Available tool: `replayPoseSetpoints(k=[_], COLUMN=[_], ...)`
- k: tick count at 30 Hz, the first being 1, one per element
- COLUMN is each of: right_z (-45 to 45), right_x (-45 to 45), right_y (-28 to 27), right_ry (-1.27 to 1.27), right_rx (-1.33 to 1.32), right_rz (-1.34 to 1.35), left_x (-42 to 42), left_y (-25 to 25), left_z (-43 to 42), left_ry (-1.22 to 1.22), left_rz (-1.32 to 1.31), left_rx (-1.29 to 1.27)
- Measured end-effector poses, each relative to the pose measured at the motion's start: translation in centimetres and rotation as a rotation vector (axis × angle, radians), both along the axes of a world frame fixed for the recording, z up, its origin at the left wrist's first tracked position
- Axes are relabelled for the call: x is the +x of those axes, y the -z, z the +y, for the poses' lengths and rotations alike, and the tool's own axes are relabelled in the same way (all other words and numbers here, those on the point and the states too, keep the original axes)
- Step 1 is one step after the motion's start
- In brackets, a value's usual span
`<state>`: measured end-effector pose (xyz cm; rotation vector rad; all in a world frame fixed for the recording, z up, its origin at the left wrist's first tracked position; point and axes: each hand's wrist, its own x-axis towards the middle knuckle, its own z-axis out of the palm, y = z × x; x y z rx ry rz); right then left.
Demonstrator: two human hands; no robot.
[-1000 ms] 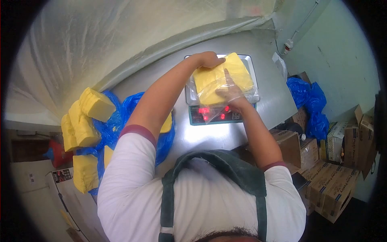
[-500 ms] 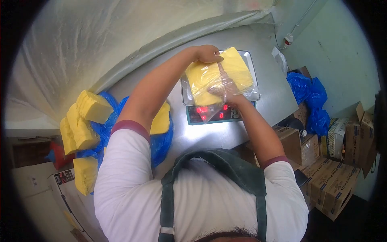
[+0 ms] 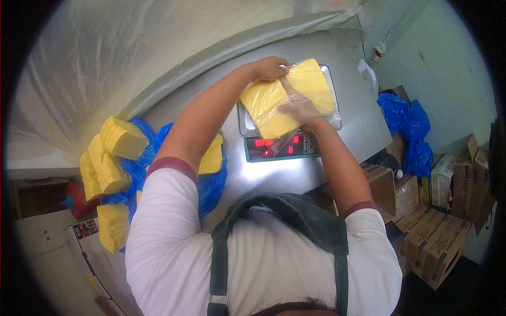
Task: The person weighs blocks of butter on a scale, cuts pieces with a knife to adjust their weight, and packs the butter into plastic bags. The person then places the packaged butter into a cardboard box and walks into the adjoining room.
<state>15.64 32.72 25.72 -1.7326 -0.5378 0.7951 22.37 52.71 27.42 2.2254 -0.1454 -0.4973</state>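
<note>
A smooth yellow slab, in clear plastic wrap, lies at an angle over the metal pan of a scale. I cannot tell if the slab is butter, dough or something else. My left hand is closed on the wrap at the slab's far edge, its fingertips partly hidden. My right hand lies across the middle of the slab, fingers stretched toward my left hand, with film shining over them. Below the pan, red digits glow on the scale's display.
At left, several yellow blocks sit on and around blue plastic sheeting. Blue bags and cardboard boxes stand to the right of the metal table. Plastic sheeting hangs behind the table.
The wrapped slab has turned slightly, and its loose bag corner has drawn back from the display. More red digits show. My right hand's fingers have shifted a little.
</note>
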Motion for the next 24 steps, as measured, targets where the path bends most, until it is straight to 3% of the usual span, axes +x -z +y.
replayPoseSetpoints(k=[2,4,6,8,11,14,16,18,21,23,24], right_z=[-0.2,0.3,0.7,0.7,0.3,0.3,0.1,0.1,0.2,0.5,0.5], right_x=[-0.1,0.3,0.3,-0.2,-0.4,-0.4,-0.4,-0.7,-1.8,-1.9,-2.0], right_y=[0.4,1.7,1.7,0.2,0.2,-0.5,-0.5,-1.3,-1.9,1.1,1.6], right_ry=[0.056,0.071,0.082,0.032,-0.008,-0.066,-0.076,-0.088,0.046,0.130,0.131], right_rx=[0.123,0.102,0.080,-0.065,-0.032,0.039,0.003,-0.028,-0.013,0.142,0.142], right_rz=[0.157,0.098,0.033,-0.123,-0.177,0.022,-0.020,-0.067,0.003,-0.466,-0.467], left_x=[-0.4,-0.3,0.2,1.5,1.0,0.8,0.9,0.4,-0.3,-0.4,-0.8], left_y=[0.5,0.8,1.1,2.7,1.8,1.6,2.1,2.2,1.4,1.7,1.4], left_z=[0.6,0.5,0.3,0.4,-0.7,-1.5,-1.4,-1.3,-1.2,-1.1,-1.3], left_ry=[-0.036,-0.075,-0.034,-0.026,-0.065,-0.126,-0.142,-0.088,-0.145,-0.186,-0.229], left_rz=[0.125,0.246,0.088,0.047,0.007,0.032,0.039,-0.197,-0.257,-0.290,-0.315], left_rx=[-0.127,-0.252,-0.042,-0.053,-0.043,-0.010,-0.003,0.101,0.141,0.164,0.181])
